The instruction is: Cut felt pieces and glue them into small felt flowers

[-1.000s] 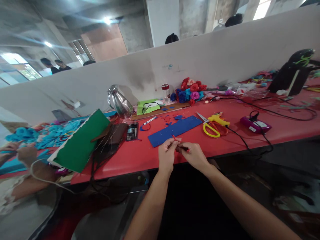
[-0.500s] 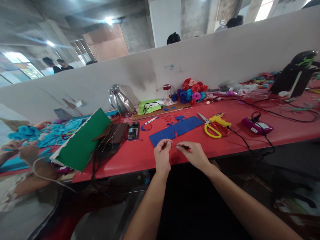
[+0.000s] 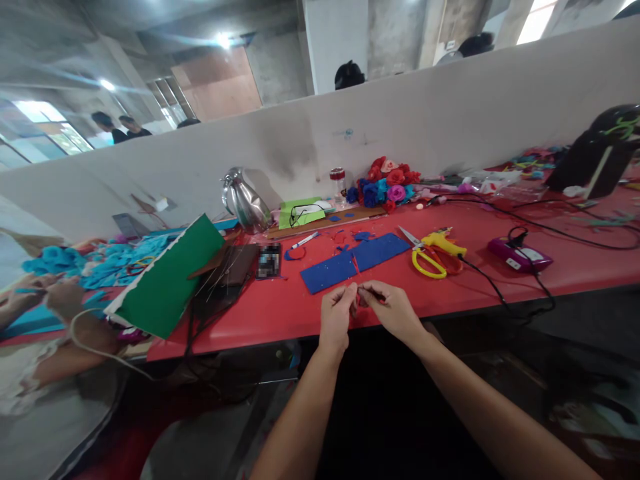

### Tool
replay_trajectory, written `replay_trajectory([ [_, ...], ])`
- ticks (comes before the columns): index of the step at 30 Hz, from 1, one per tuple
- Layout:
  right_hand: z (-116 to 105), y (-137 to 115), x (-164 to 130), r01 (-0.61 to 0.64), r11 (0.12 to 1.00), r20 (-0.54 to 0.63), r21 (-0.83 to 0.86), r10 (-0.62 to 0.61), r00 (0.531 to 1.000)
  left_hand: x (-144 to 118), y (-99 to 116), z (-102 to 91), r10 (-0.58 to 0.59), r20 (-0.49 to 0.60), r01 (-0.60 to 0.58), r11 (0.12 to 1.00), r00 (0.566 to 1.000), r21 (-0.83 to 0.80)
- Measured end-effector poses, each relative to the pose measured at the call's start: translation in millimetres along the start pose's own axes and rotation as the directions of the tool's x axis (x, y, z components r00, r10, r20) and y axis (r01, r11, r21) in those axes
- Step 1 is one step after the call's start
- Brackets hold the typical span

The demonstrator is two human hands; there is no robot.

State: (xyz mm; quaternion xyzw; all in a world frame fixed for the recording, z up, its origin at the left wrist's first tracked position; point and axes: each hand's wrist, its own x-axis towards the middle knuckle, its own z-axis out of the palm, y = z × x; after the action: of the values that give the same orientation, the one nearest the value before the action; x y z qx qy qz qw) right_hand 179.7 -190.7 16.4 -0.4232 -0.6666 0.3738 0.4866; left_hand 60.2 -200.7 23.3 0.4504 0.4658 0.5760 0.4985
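My left hand [image 3: 336,319] and my right hand [image 3: 393,308] meet at the fingertips just over the front edge of the red table [image 3: 280,313]. Both are closed in a pinch. A thin red strip [image 3: 356,264] rises from between the fingers; its lower end is hidden by them. Behind the hands lies a flat blue sheet [image 3: 325,273], with small blue scraps [image 3: 363,236] beyond it. Yellow-handled scissors [image 3: 429,265] rest to the right, against a yellow glue gun [image 3: 447,243].
A purple box [image 3: 520,257] with a black cord sits at right. Fabric flowers [image 3: 383,183], a jar [image 3: 337,183] and a steel jug [image 3: 245,203] stand along the partition. At left are a green board [image 3: 173,283], a phone-like item [image 3: 269,260] and a co-worker's hands [image 3: 63,297].
My left hand has moved right and its fingertips now meet those of my right hand at the red strip. The view has shifted slightly.
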Motion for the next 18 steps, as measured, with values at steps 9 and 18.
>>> replay_trajectory([
  [9, -7.4, 7.2, -4.7, 0.018, 0.996, -0.052, -0.085, -0.023, 0.998, 1.1, 5.3, 0.8, 0.084, -0.032, -0.082, 0.995, 0.996, 0.062],
  [18, 3.6, 37.1, 10.5, 0.024, 0.993, -0.039, -0.12, -0.029, 0.999, 30.0, -6.5, 4.2, 0.123, -0.117, -0.128, 0.991, 0.986, -0.042],
])
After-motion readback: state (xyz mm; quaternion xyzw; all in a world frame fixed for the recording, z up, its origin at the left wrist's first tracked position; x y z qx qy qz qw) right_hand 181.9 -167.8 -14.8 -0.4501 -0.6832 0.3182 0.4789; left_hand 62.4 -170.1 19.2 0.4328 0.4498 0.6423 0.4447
